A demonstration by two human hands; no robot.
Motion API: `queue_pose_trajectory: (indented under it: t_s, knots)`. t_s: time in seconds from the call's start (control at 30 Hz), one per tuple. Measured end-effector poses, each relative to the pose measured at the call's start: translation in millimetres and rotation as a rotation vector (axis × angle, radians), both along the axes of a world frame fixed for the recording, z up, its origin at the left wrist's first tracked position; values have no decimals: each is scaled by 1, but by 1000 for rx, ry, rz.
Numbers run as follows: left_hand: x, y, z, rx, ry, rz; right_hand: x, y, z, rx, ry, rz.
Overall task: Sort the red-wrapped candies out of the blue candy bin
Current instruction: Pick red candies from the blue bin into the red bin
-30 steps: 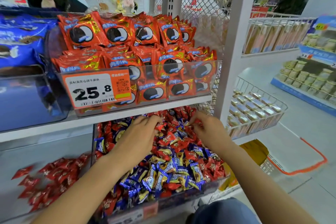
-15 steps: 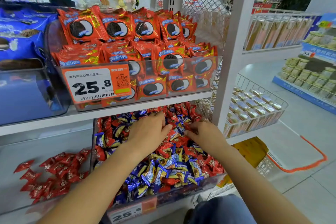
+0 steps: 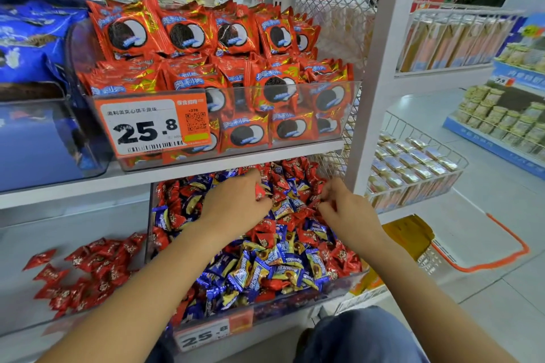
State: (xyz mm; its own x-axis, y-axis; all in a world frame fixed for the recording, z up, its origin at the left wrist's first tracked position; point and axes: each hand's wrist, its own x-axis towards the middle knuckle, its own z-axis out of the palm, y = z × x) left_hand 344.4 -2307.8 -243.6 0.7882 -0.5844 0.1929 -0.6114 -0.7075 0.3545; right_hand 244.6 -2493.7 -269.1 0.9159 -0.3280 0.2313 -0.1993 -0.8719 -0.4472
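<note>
Candies in red wrappers (image 3: 298, 174) lie mixed with blue ones in the clear bin (image 3: 295, 302) at lower centre, so both hands dig at its back. Left hand (image 3: 236, 203) pinches a red piece; right hand (image 3: 343, 211) seems to pinch another, blurred. Sorted reds (image 3: 88, 268) pile at lower left.

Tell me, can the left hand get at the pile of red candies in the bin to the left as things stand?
Probably yes. The left hand is in the mixed bin, and the red pile lies uncovered in the neighbouring bin; only the clear divider wall stands between.

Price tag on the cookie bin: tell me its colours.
Orange with a white panel, black digits; head view.
</note>
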Motion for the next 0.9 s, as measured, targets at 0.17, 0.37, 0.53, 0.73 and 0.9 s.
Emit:
queue_pose_trajectory:
  t_s: [0.17, 0.37, 0.53, 0.73, 0.9]
  knots:
    - [-1, 21, 6, 43, 35, -121, 4, 7, 0, -170, 123, 146]
    - [-14, 23, 6, 226, 145, -309, 7, 11, -4, -158, 200, 207]
    - [-23, 14, -16, 385, 83, -301, 11, 18, -9, -158, 264, 272]
    - [-19, 21, -19, 223, -37, -247, 15, 20, -11, -164, 163, 212]
    - [-12, 34, -8, -77, 60, -148, 5, 16, 4, 23, -54, 127]
